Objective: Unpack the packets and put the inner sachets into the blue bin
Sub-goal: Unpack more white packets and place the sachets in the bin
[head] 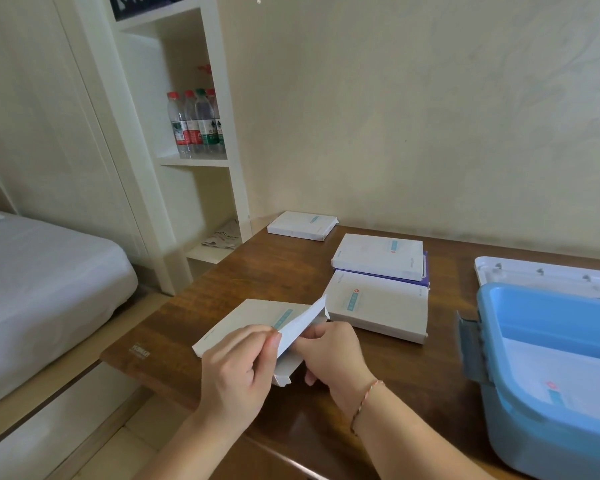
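Note:
A white packet (243, 323) with a teal label lies at the near left of the wooden table (257, 268), its end flap lifted. My left hand (236, 372) grips the packet's near end, with the thumb on the raised flap. At the open end my right hand (333, 355) has its fingers curled on the packet. Three more white packets sit behind: one (378, 306) close by, one (378, 256) stacked on a purple box, one (302, 225) at the far edge. The blue bin (548, 393) stands open at the right, holding a white sachet (555, 375).
The bin's white lid (544, 271) lies behind it near the wall. A white shelf unit (201, 161) with several water bottles (196, 123) stands beyond the table's left corner. A bed (42, 271) is further left.

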Demonstrator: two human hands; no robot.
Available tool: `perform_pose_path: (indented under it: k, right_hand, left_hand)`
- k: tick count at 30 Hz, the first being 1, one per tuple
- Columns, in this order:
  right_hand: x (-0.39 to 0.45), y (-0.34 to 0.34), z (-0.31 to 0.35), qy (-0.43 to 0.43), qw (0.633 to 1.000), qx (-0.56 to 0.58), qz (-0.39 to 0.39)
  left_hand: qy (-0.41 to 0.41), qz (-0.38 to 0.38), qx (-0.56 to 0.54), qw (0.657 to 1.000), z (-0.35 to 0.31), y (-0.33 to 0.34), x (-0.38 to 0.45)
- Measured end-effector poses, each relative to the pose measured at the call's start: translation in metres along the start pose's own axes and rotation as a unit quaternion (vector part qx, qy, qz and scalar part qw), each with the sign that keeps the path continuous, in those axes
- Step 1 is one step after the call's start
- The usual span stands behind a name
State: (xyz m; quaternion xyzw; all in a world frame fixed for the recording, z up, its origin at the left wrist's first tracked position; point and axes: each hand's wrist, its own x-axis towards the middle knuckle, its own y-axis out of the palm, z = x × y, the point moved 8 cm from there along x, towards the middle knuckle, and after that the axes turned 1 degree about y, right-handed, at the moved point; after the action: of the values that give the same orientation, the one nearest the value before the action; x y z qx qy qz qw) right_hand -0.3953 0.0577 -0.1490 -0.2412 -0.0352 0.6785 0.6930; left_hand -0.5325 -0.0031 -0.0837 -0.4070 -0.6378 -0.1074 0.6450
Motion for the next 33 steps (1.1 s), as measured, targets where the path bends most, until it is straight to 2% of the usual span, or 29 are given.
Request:
perform_pose_path:
  k: [9, 12, 18, 22, 27, 31, 33]
  right_hand:
    - [-0.006, -0.001, 0.003, 0.036, 0.999, 0.001, 0.031]
    - [-0.014, -0.009, 0.004, 0.022, 0.997, 0.062, 0.033]
    - [-0.031, -0.025, -0.01, 0.06, 0.991, 0.095, 0.075]
    - [-0.04, -0.033, -0.021, 0.058, 0.986, 0.138, 0.069]
    - [-0.055, -0.053, -0.031, 0.017, 0.967, 0.256, -0.009]
    - [-0.069, -0.069, -0.027, -0.028, 0.974, 0.223, -0.027]
    - [-0.077, -0.077, -0.021, -0.061, 0.979, 0.194, -0.028]
  left_hand:
    - [0.024, 0.011, 0.02, 0.999, 0.006, 0.008, -0.003]
    - [0.04, 0.018, 0.03, 0.999, 0.008, 0.007, -0.003]
    - [0.02, 0.039, 0.059, 0.997, 0.023, 0.013, -0.011]
    - [0.003, 0.094, 0.054, 0.994, 0.028, 0.025, -0.017]
    - [-0.075, 0.186, 0.028, 0.979, 0.036, 0.037, -0.019]
    - [-0.104, 0.203, -0.02, 0.974, 0.025, 0.037, 0.006]
    - [-0.124, 0.275, -0.097, 0.948, 0.007, 0.046, 0.033]
